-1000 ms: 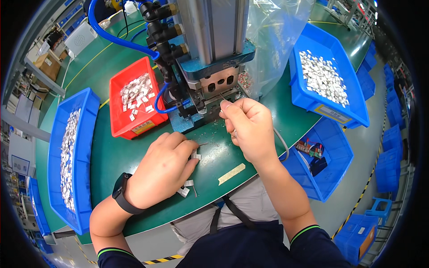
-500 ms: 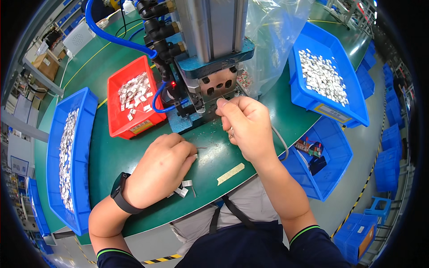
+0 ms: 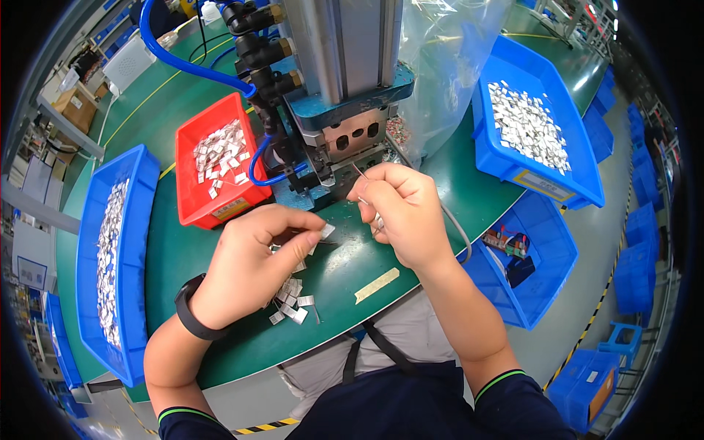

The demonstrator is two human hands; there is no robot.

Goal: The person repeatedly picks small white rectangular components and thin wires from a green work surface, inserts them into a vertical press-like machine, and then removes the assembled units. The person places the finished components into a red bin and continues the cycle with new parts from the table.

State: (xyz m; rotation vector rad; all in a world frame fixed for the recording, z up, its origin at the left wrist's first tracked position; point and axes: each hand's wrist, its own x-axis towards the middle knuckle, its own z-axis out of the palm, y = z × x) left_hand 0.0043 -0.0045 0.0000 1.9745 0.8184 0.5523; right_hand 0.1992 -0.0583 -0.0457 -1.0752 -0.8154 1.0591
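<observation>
My left hand pinches a small white block-shaped part with a thin wire lead between thumb and index finger. Below its palm lies a loose pile of similar white parts on the green table. My right hand is closed in front of the metal press, just off its lower die. A thin lead sticks up from its fingertips, and bits of a white part show between the curled fingers. How many parts it holds is hidden.
A red bin and a long blue bin of white parts stand at left; another blue bin is at right, above a lower blue bin. A clear plastic bag hangs beside the press. Tape marks the table.
My left hand has lifted and turned, showing the pinched part and uncovering more of the pile. My right hand has drawn slightly back from the press. The press's red light no longer shows.
</observation>
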